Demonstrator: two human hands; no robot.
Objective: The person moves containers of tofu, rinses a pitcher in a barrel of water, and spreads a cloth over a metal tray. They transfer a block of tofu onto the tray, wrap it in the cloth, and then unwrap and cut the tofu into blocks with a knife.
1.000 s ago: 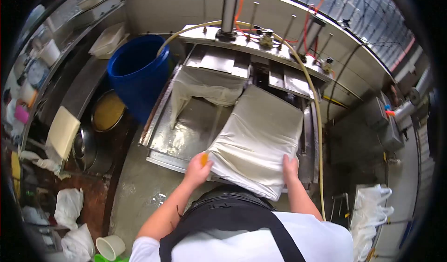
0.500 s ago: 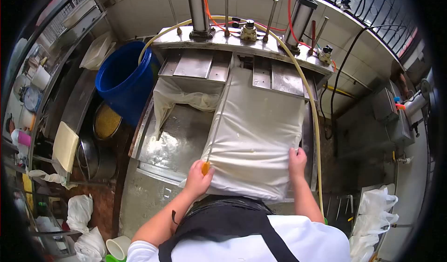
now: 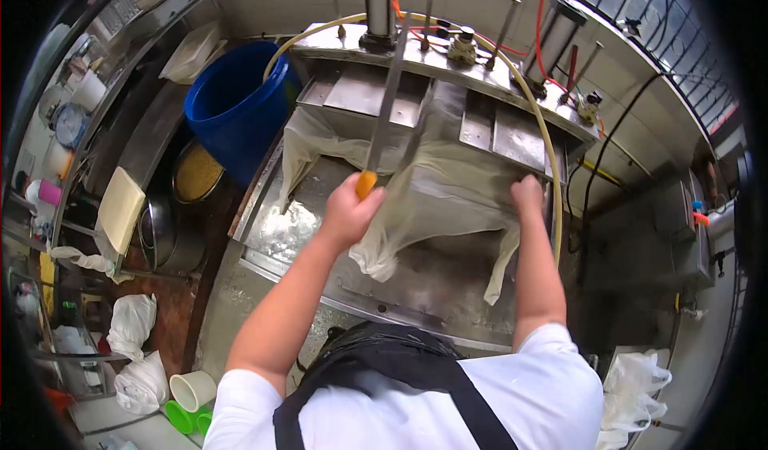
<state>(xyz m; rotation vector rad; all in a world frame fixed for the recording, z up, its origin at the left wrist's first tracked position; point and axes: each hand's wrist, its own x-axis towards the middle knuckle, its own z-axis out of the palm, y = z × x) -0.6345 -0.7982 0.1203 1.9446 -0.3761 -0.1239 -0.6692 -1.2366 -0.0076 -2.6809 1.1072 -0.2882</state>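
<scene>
My left hand point(image 3: 350, 212) is closed around the orange handle of a long, narrow metal blade point(image 3: 390, 94), which points up and away past the machine's plates. Thin white cloth point(image 3: 456, 190) lies bunched over the metal tray point(image 3: 432, 278), with loose ends hanging toward me. At the cloth's far right side is my right hand point(image 3: 526, 194), its fingers closed on the edge of the cloth. A second white cloth point(image 3: 308, 142) drapes under the left metal plate point(image 3: 364, 94).
Metal cylinders point(image 3: 556, 38) and a yellow hose point(image 3: 532, 102) stand over the press. A blue barrel point(image 3: 240, 118) is at the back left, near a pot of yellowish material point(image 3: 198, 174). White bags point(image 3: 132, 326) lie at the lower left.
Both hands have moved forward, away from my body. The cloth has been drawn back toward the press, baring the front of the tray. The blade now points more upward.
</scene>
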